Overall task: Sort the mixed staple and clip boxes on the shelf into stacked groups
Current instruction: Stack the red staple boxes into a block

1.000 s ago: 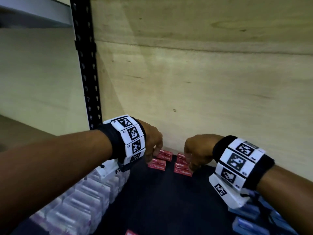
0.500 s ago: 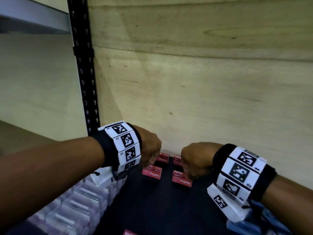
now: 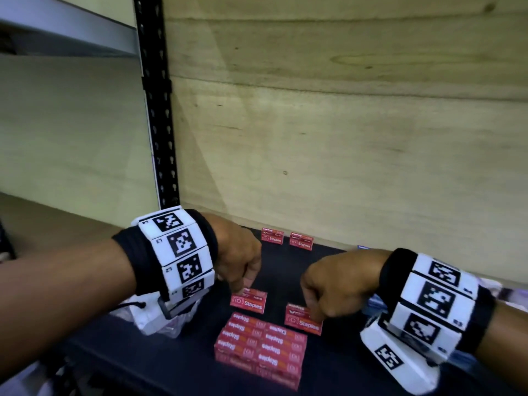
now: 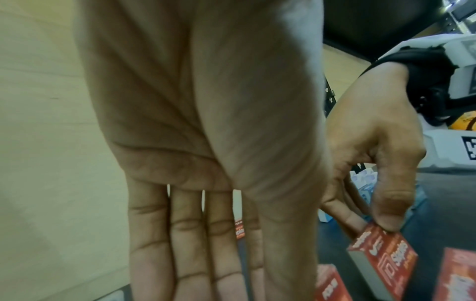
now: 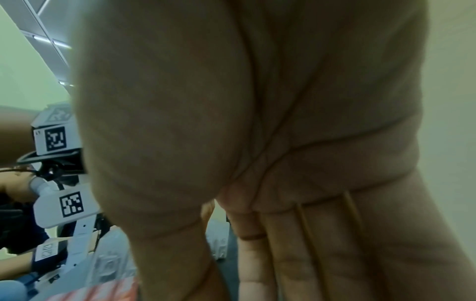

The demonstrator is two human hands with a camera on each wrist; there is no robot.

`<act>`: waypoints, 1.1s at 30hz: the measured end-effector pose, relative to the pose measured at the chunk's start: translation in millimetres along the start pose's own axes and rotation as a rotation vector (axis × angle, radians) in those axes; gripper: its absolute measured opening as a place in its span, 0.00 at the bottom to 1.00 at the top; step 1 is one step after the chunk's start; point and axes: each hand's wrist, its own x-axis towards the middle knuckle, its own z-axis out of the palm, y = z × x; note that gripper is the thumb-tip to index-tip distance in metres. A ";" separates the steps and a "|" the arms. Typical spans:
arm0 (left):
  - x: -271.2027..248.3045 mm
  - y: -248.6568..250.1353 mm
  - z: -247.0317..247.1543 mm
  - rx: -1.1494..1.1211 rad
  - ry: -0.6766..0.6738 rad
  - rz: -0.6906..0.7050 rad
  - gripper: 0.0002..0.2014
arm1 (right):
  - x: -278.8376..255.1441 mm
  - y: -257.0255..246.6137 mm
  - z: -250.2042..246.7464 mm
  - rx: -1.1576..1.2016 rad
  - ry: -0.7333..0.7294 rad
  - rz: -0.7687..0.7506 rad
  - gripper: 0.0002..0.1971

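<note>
Plastic clip boxes [image 3: 160,318] sit at the shelf's [image 3: 177,364] left edge, under my left wrist. My left grip [image 3: 238,260] pinches one red staple box [image 3: 248,300]; my right grip [image 3: 333,287] pinches another staple box [image 3: 303,320], thumb against fingers. Just in front of both lies the stacked block of staple boxes [image 3: 258,345]. Two more staple boxes [image 3: 286,240] stand by the back wall.

A black perforated upright [image 3: 155,110] stood at the shelf's back left corner, against a plywood back panel [image 3: 343,124]. A grey beam [image 3: 65,32] ran leftward from the upright's top, with a pale wall [image 3: 71,132] beneath it. A dark mat [image 3: 171,364] covered the shelf surface.
</note>
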 end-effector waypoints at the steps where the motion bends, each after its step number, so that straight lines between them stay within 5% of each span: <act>1: -2.4 0.3 2.5 -0.007 -0.010 -0.001 0.09 | -1.8 -1.6 2.5 0.012 -0.003 0.001 0.13; 15: -19.0 8.5 18.1 -0.127 -0.064 0.022 0.09 | -17.0 -8.8 21.2 0.265 0.061 -0.057 0.09; 33: -18.1 10.2 19.8 -0.173 -0.082 0.031 0.06 | -6.7 -15.2 17.4 0.239 0.070 -0.139 0.09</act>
